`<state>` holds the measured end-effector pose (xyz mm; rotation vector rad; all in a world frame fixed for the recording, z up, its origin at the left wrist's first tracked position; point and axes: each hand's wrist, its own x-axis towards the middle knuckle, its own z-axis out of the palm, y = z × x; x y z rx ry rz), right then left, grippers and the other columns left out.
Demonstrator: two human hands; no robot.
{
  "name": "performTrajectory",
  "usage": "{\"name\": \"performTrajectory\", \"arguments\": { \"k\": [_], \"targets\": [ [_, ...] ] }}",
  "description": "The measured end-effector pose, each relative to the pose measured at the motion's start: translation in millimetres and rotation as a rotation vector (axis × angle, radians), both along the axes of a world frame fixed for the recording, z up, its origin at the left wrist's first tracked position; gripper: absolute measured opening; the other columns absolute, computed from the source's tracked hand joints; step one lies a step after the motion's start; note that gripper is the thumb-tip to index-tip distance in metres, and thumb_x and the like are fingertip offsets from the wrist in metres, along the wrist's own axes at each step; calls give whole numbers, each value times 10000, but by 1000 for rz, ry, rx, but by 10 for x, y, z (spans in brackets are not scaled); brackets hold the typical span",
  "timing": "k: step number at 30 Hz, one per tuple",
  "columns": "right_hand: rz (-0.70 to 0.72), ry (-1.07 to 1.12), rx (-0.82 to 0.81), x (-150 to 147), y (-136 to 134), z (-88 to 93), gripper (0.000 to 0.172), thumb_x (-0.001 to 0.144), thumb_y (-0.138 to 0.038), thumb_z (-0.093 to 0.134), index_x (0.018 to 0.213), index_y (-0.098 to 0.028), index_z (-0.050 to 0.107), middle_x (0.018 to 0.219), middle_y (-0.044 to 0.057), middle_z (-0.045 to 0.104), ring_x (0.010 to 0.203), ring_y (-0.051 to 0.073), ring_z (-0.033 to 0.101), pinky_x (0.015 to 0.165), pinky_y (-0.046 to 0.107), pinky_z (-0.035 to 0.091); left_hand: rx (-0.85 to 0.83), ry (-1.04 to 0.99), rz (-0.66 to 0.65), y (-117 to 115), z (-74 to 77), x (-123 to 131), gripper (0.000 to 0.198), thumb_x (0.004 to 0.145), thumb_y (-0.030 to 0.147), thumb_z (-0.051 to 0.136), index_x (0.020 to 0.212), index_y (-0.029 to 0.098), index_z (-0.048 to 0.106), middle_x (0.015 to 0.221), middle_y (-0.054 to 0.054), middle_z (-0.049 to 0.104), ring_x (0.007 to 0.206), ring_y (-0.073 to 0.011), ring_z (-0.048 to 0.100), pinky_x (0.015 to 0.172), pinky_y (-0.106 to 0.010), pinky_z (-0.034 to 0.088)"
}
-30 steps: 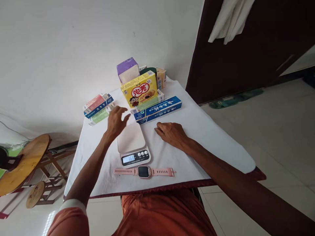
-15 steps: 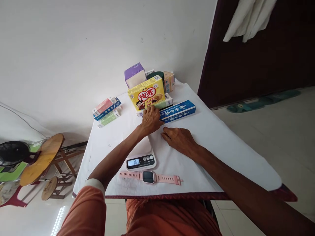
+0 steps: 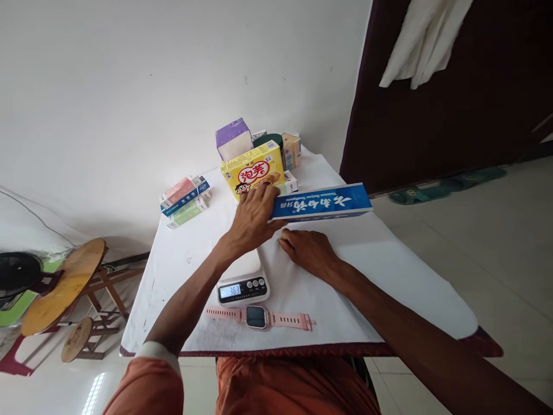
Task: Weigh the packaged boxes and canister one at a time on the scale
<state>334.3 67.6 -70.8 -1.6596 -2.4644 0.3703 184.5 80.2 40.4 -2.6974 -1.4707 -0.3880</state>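
Observation:
My left hand (image 3: 254, 218) grips the left end of a long blue toothpaste box (image 3: 324, 203), which points out to the right above the table. Closed and resting on the cloth just below that box is my right hand (image 3: 310, 251); whether its curled fingers hold anything is hidden. Under my left wrist lies a white kitchen scale (image 3: 244, 282) reading about 363. A pink-strapped watch (image 3: 256, 316) lies in front of the scale. Behind my left hand stands a yellow puff box (image 3: 254, 170), with a pale green and white box (image 3: 290, 183) partly hidden beside it.
At the back are a purple tissue pack (image 3: 233, 138), a dark green round thing (image 3: 275, 140) and a peach box (image 3: 291, 151). Red-blue (image 3: 185, 193) and green (image 3: 189, 211) boxes sit at the left. The white-covered table (image 3: 415, 288) has a dark red edge.
The blue box is lifted and swung, its right end now farther right and nearer me. My left hand has moved a little left and closer with it. My right hand stays nearly in place.

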Motion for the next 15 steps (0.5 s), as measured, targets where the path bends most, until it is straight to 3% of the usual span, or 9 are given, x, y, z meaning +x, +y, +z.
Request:
{"name": "performTrajectory", "arguments": {
  "k": [5,8,10,15],
  "targets": [
    [6,18,61,-20,12,-14,318,1046,-254,450,1190,-173,722,1290,162,748,1110,320,699,787,357,439,-98,-222,119,-652,58,-677,399,915,307,762,1225,259,517,1178,-48,643,1038,-235,622,908,-396,480],
    [-37,-25,-29,-19,-3,-6,304,1047,-258,437,1070,-176,728,1107,148,793,974,302,727,690,338,378,-98,-274,257,-970,-10,-1038,421,891,299,788,1231,276,541,1176,-26,648,1011,-216,627,898,-379,478],
    [-32,-23,-31,-11,-17,-1,299,1065,-280,423,1055,-186,707,1008,120,798,892,271,731,644,322,321,-123,-294,333,-1115,-88,-1228,412,892,306,785,1233,280,554,1183,-23,652,1014,-215,629,883,-373,481],
    [0,-27,49,-4,-34,-18,302,1102,-334,418,1016,-199,674,993,87,800,871,232,735,628,308,246,-226,-325,419,-1263,-345,-1526,378,891,321,782,1207,278,579,1177,-33,664,1016,-229,638,868,-382,495]
  ]
}}
